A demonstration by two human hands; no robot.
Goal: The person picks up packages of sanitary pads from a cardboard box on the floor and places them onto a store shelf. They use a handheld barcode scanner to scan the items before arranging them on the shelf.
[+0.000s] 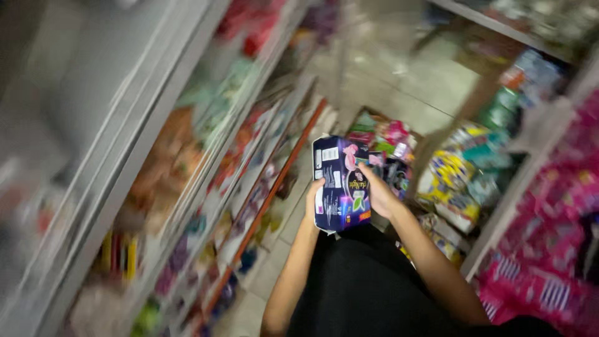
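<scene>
Narrow aisle floor [399, 81] – both hands' grip, left [314, 195] and right [379, 195], seemingly clasps dark packet [340, 184].

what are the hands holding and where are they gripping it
Both hands hold one dark blue soft packet: the left hand grips its lower left edge, the right hand its right side, fingers laid on the front.

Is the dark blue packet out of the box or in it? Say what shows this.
Out: both hands, left and right, hold the packet above the box.
</scene>
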